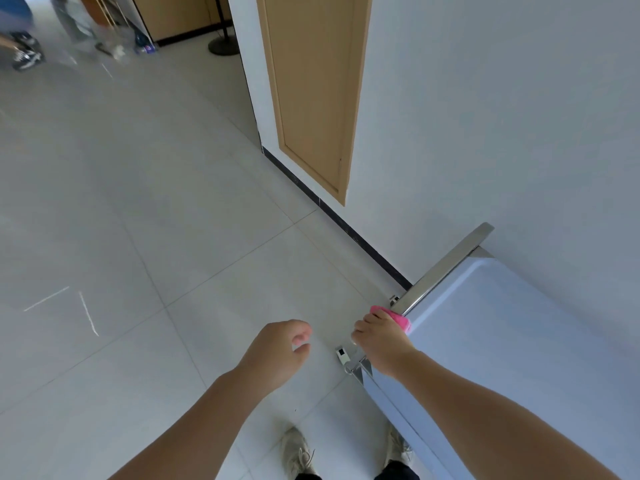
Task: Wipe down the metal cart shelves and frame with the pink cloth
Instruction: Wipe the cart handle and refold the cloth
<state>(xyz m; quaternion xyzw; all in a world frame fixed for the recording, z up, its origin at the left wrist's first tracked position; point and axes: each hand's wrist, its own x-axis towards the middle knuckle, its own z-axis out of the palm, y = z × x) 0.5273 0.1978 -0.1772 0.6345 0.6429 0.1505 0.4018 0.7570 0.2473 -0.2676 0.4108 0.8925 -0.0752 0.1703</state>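
At the cart (519, 341) corner: right hand (381, 344) clutched the pink cloth (398, 318).
Left hand (277, 351): fingers (300, 337) loosely curled, empty.
Rail (446, 268): likely needed firm, even strokes.

There is one cart (502, 341) and one cloth (394, 318). Two hands show, the left hand (277, 351) and the right hand (381, 341). Two pale shoes (298, 452) show at the bottom edge. The cart shows two casters (342, 355). There is one door (311, 98), one black stand (223, 46) and two white marks (88, 313). The blurred legs (69, 22) top left cannot be counted.
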